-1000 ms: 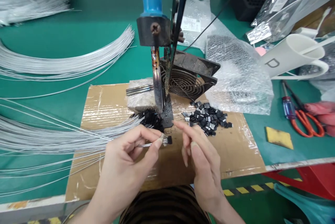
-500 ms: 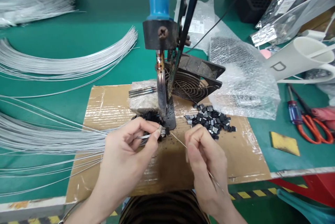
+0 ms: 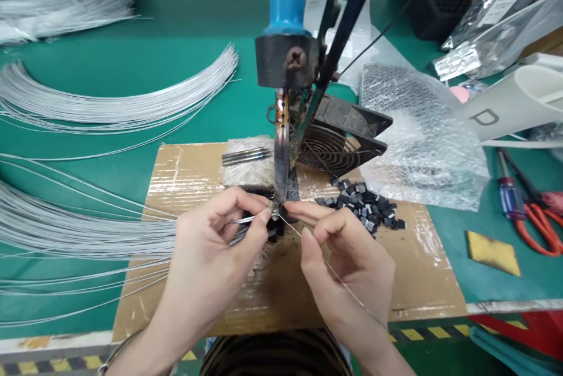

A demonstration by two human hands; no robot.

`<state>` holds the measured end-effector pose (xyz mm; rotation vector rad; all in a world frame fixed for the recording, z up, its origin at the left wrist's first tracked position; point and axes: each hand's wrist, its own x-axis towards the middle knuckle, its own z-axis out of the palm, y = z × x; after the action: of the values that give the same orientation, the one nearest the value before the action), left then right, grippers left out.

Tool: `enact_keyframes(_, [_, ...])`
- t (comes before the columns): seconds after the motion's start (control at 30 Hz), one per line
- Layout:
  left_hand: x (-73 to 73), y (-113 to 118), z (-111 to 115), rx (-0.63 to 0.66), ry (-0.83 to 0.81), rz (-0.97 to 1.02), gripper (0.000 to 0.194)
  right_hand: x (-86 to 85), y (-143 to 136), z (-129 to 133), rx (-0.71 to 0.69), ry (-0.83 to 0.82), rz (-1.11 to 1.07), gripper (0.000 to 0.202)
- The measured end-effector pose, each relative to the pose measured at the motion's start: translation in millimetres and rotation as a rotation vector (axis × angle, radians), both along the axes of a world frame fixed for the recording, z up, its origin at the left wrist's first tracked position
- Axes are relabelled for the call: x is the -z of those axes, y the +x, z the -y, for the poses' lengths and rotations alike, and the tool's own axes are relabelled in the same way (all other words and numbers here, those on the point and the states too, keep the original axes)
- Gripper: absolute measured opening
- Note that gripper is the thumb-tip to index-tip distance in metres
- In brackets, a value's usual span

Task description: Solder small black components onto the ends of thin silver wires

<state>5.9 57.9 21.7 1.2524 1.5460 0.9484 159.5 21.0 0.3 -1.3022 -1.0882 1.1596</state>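
Observation:
My left hand is closed, its thumb and forefinger pinching a small metal connector at the end of a thin grey cable. Right above the connector is the tip of a soldering iron with a blue handle, clamped upright in a black holder; whether they touch I cannot tell. In my right hand, a thin solder wire runs between thumb and fingers, its front end at the connector. The right forefinger stretches out to the connector's side. Grey cables lie in a bundle left of my left hand.
Black connector pieces are heaped on the cardboard. A fan stands behind the iron. Another cable bundle lies back left. On the right are a yellow sponge, red-handled scissors, a screwdriver and bubble wrap.
My right hand has moved closer to the left, its forefinger now stretched out to the connector. The solder wire's end has come to the connector under the tip. The view has shifted slightly.

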Motion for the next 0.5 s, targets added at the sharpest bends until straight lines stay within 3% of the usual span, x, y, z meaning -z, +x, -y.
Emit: enact_keyframes(0.5, [-7.9, 3.1, -3.2, -0.027, 0.02, -0.008, 0.008, -3.5, -0.4, -4.1, 0.029, 0.051, -0.019, 0.021])
